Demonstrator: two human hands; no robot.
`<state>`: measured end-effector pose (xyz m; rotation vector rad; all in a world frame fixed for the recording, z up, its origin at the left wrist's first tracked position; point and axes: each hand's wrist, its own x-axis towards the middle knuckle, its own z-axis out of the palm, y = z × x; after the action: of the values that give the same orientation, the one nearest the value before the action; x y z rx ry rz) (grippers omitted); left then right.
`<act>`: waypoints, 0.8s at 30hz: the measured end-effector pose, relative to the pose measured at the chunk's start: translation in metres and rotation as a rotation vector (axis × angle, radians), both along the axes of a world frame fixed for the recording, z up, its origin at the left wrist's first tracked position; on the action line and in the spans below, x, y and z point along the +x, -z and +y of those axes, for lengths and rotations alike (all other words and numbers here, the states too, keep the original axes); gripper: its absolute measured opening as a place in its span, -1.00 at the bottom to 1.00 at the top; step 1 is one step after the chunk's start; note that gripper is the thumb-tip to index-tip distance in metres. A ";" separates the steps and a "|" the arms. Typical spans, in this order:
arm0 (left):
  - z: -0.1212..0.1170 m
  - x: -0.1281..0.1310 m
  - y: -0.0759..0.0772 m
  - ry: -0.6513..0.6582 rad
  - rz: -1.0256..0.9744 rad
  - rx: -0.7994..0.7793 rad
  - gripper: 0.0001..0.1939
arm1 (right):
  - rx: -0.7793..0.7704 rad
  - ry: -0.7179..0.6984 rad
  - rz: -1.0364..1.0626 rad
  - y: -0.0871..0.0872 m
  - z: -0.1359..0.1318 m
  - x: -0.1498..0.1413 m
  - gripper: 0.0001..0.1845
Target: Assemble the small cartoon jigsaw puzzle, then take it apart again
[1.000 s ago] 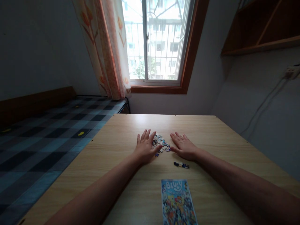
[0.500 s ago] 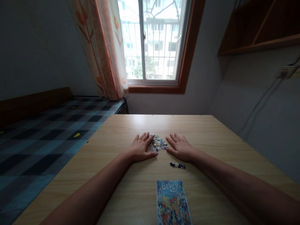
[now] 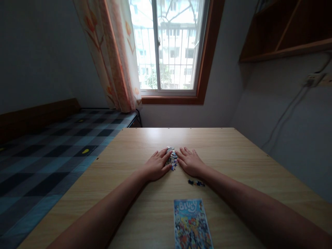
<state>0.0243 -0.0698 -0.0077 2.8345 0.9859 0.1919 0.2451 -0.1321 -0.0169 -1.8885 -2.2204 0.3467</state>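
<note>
A small heap of jigsaw puzzle pieces (image 3: 171, 159) lies on the wooden table between my two hands. My left hand (image 3: 157, 165) rests against the heap's left side, palm down with the fingers stretched out. On the opposite side, my right hand (image 3: 190, 162) lies flat with its fingertips touching the pieces. Neither hand grips anything. A short strip of joined puzzle pieces (image 3: 196, 183) sits just below my right wrist. Nearer to me is a colourful card (image 3: 192, 223) with "BLUEY" printed at its top; its lower edge runs out of view.
The light wooden table (image 3: 145, 214) reaches toward the wall under a window (image 3: 171, 48). A bed with a checked cover (image 3: 64, 155) stands along the left. A curtain (image 3: 114, 55) hangs beside the window, and a wooden shelf (image 3: 285, 48) is fixed on the right wall.
My right hand has slid left, squeezing the loose pieces into a narrower heap against my left hand. My left hand has barely moved. The strip and the card stay in place.
</note>
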 end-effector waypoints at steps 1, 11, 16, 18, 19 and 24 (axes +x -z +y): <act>0.000 0.000 0.000 -0.003 -0.018 0.002 -0.30 | 0.013 -0.003 0.034 0.001 0.000 0.003 -0.34; -0.001 0.001 -0.001 -0.062 -0.054 0.022 -0.24 | 0.012 -0.217 0.311 -0.003 -0.054 0.078 -0.35; 0.000 0.000 -0.003 -0.055 -0.047 0.051 -0.17 | 0.028 -0.249 0.272 -0.001 -0.098 0.081 -0.40; -0.004 0.002 -0.006 -0.038 -0.054 0.063 -0.16 | 0.078 -0.215 0.279 0.002 -0.107 0.075 -0.49; -0.009 0.004 -0.008 -0.018 -0.065 0.074 -0.16 | 0.110 -0.190 0.292 0.003 -0.109 0.072 -0.55; -0.049 0.023 -0.011 0.242 -0.169 0.161 -0.46 | 0.221 -0.117 0.350 0.000 -0.111 0.058 -0.75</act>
<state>0.0471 -0.1186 0.0037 2.9872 0.6131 0.4952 0.3035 -0.2433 -0.0167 -1.4636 -2.0414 0.3976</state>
